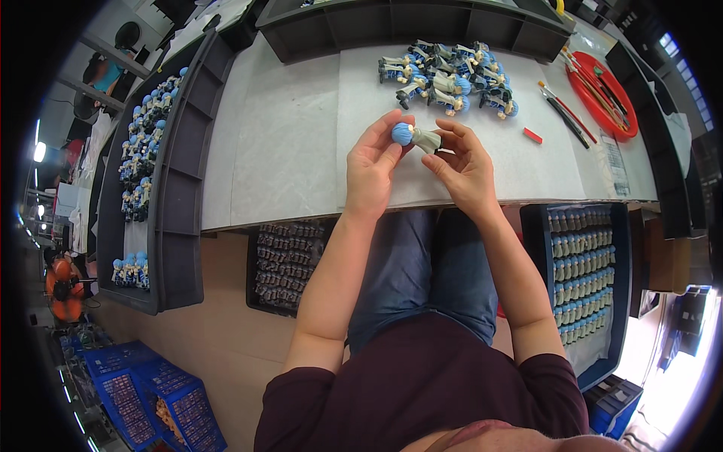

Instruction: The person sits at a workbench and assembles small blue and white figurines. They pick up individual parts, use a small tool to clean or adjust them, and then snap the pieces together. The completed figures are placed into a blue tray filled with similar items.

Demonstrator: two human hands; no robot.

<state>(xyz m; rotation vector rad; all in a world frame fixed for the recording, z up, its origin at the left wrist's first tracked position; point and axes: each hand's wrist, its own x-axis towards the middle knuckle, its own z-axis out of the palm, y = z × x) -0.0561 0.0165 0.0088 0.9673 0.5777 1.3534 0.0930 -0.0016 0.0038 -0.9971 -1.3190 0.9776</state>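
Between my two hands, just above the table's near edge, lies a small figurine (426, 141) with blue hair and a pale grey-green garment. Its head end is pinched by my left hand (374, 157), thumb below and fingers above. At the lower, dark end of the garment, my right hand (465, 163) grips with thumb and curled fingers. Beyond my hands a loose pile of similar blue-haired figurines (452, 83) lies on white paper (361, 90). A small red block (532, 135) rests to the right of the pile.
Brushes (565, 114) lie beside a red oval tray (631, 124) of tools. Dark crates stand at the back (422, 30) and left (177, 173), the left one holding figurines. Below the table are a crate of dark pieces (286, 264) and a blue crate (619, 301) with figurine rows.
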